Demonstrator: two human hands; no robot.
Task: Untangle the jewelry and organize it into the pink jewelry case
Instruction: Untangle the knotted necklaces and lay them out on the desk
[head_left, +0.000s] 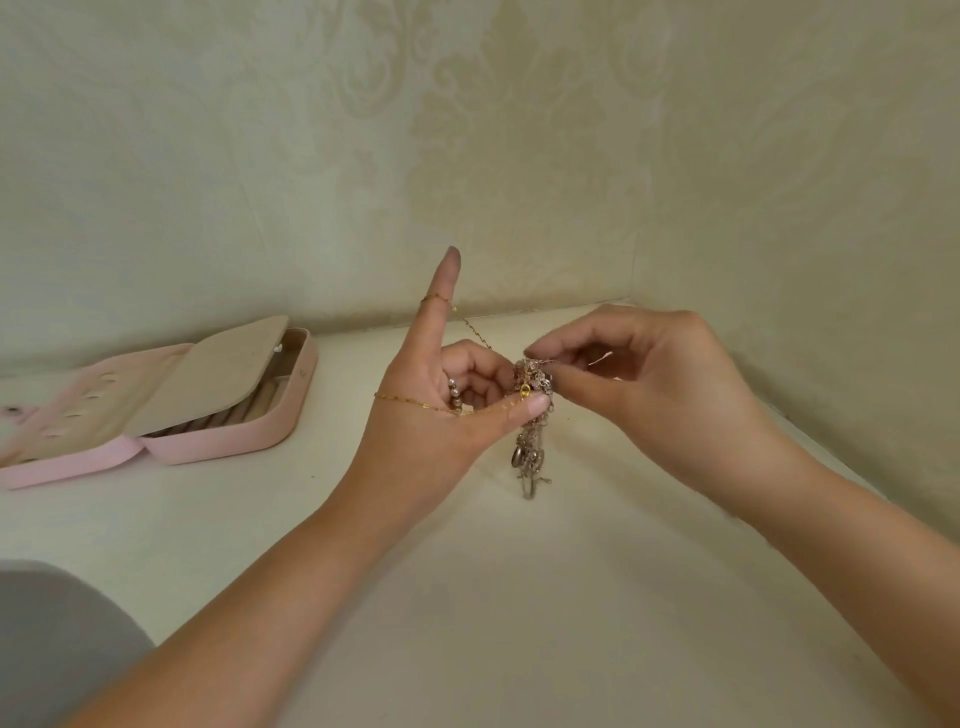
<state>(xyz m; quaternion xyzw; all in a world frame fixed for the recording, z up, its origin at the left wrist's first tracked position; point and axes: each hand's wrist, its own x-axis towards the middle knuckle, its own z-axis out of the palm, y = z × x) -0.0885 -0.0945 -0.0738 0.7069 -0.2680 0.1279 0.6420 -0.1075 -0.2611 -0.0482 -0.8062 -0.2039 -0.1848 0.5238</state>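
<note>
Jewelry tangle (532, 395): one knotted cluster of fine silver and gold links with small charms, hanging just above the tabletop (467, 597) between your two hands. Your left hand (441, 410) clamps it under the thumb (index finger raised straight, one thin gold chain (410, 401) looped round it and across the hand's back). Your right hand (649, 384) pinches the cluster's top. Pink jewelry case (218, 441): one, open, round-cornered, beige padded flap, lying well to the left. Surface: smooth cream, set in a corner of damask-patterned walls (467, 130).
</note>
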